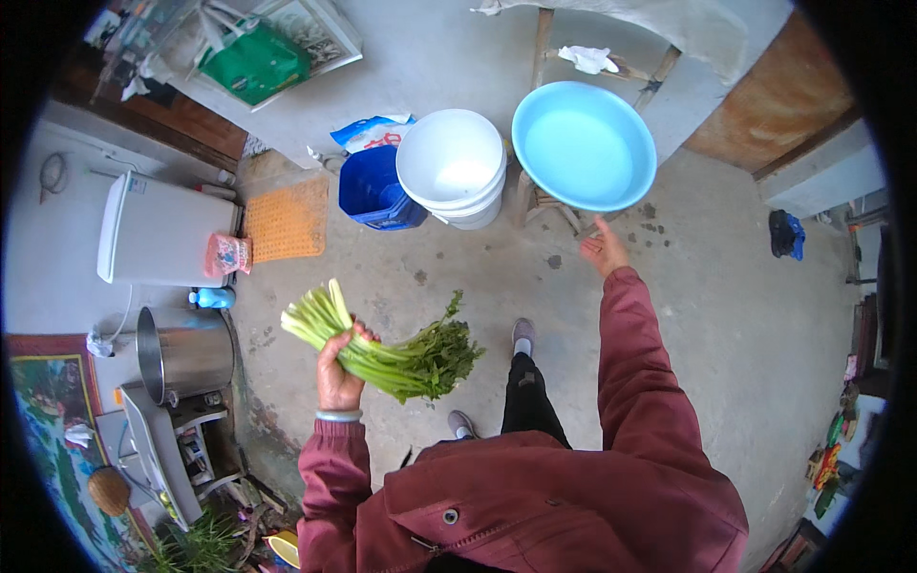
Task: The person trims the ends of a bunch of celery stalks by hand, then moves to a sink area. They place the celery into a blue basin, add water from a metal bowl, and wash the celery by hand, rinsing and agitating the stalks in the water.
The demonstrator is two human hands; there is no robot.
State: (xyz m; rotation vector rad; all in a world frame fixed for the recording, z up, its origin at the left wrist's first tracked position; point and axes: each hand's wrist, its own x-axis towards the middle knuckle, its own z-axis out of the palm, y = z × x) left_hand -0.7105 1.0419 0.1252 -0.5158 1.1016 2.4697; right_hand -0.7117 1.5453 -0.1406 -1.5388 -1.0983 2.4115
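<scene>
My left hand (pixel 340 365) is closed around the stalks of a bunch of celery (pixel 387 358). The pale cut ends point up and left, and the dark leaves hang to the right. A bangle circles that wrist. My right hand (pixel 605 251) reaches forward with nothing in it, its fingers spread. Just beyond its fingertips is the near rim of a light blue plastic basin (pixel 584 147); whether they touch it I cannot tell. The basin rests on a wooden stand (pixel 548 204), and no object shows inside.
Left of the basin stand a white plastic bucket (pixel 451 161) and a blue container (pixel 376 190). An orange perforated mat (pixel 286 218) lies by a white appliance (pixel 168 229). A large metal pot (pixel 190 354) stands at left. My shoe (pixel 524 331) rests on the concrete floor (pixel 458 265).
</scene>
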